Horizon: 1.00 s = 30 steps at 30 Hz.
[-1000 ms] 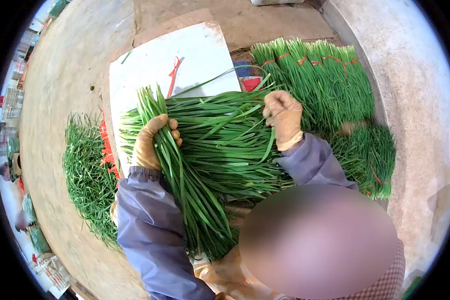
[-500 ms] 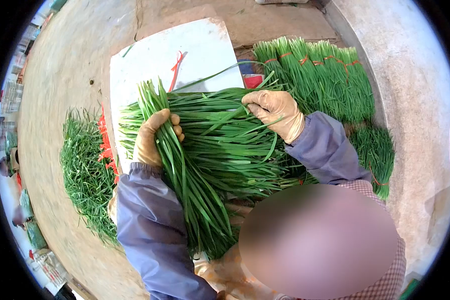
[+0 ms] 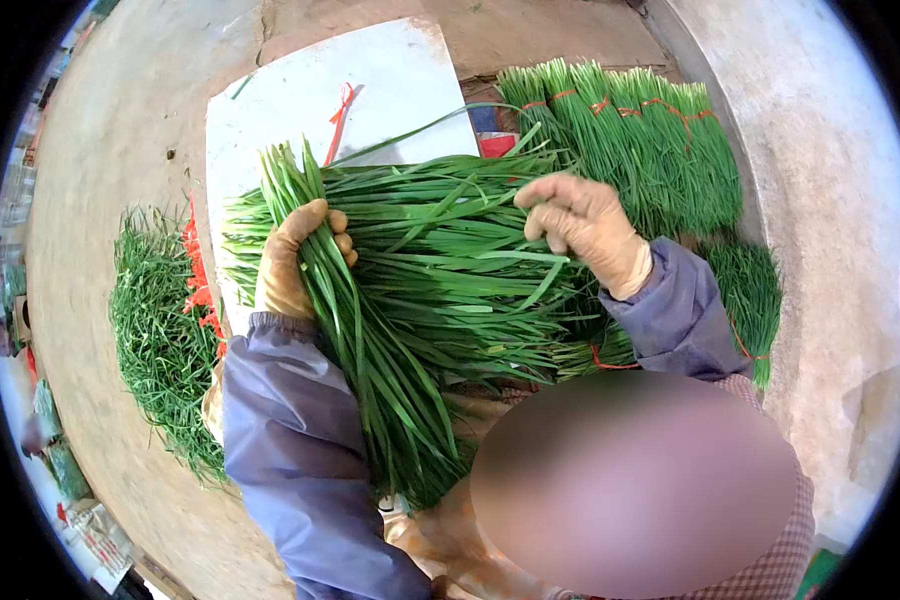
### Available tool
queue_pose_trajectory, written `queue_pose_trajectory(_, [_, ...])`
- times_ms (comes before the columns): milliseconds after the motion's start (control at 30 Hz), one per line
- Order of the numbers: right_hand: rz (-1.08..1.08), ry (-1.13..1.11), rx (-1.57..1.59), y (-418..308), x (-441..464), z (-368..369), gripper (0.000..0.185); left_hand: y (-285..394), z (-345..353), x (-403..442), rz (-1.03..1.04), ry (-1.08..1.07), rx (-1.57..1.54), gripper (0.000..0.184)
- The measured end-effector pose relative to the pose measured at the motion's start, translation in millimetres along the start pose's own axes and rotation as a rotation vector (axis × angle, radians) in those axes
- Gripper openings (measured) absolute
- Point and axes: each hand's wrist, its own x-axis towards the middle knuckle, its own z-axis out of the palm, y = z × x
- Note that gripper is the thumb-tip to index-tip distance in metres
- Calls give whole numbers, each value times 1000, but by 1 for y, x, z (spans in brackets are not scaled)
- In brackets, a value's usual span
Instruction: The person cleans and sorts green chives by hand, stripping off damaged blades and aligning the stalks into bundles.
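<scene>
My left hand point(image 3: 300, 258), in a tan glove, is closed round a bunch of long green leaves point(image 3: 370, 345) near its pale ends. The bunch hangs down across a wide layer of similar leaves point(image 3: 470, 255) lying sideways on a white board point(image 3: 280, 115). My right hand point(image 3: 592, 228), gloved too, is over the leafy right end of that layer, fingers curled but apart, with nothing seen held between them. A red tie point(image 3: 340, 122) lies on the board above the leaves.
Tied green bundles point(image 3: 650, 160) lie at the upper right, with more bundles point(image 3: 752, 295) below them. At the left sit a heap of loose leaves point(image 3: 165, 340) and red ties point(image 3: 198, 275). A blurred oval covers the lower right.
My right hand has moved left, then back to the right and its fingers have spread. My left hand still grips the bunch. The whole view has shifted slightly.
</scene>
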Motion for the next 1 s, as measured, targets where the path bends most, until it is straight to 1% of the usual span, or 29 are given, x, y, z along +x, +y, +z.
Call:
queue_pose_trajectory(33, [26,-18,-136,1,-4,5,12,0,0,-1,6,1,-7,27])
queue_pose_trajectory(67, [-38,-6,-174,11,-6,10,13,-1,1,-2,13,8,-11,27])
queue_pose_trajectory(100, [10,-3,-129,10,-11,14,12,-1,4,-4,21,15,-15,28])
queue_pose_trajectory(167, [-131,4,-214,13,-17,16,12,-1,5,-6,24,29,-15,28])
queue_pose_trajectory(267, [-199,117,-246,9,-25,18,12,-1,2,-3,3,14,-13,28])
queue_pose_trajectory(367, [-261,131,-374,1,-28,14,12,0,2,-3,-1,-6,0,28])
queue_pose_trajectory(400, [-109,40,-514,-9,-27,13,13,-1,-1,-1,12,-11,0,27])
queue_pose_trajectory(500, [-173,12,-382,26,-23,11,16,-1,2,-3,20,4,-36,26])
queue_pose_trajectory(533, [-91,-3,-305,23,-21,11,17,-2,-2,0,11,-21,-53,25])
queue_pose_trajectory(633, [-82,-10,-362,23,-20,17,19,-2,-7,2,-11,-57,-46,24])
queue_pose_trajectory(667, [-59,-21,-294,30,-17,18,19,-2,-6,2,13,-37,-41,23])
queue_pose_trajectory(767, [-7,-119,-334,19,-13,16,18,-2,-5,1,17,-38,-59,23])
queue_pose_trajectory(800, [-116,-109,-318,23,-10,19,18,-2,-3,0,27,-23,-35,24])
queue_pose_trajectory(900, [-85,-149,-275,28,-6,26,18,0,-6,1,-17,-58,-39,23])
queue_pose_trajectory(1000, [-95,-120,-255,25,-7,30,16,-1,0,0,5,1,-53,23])
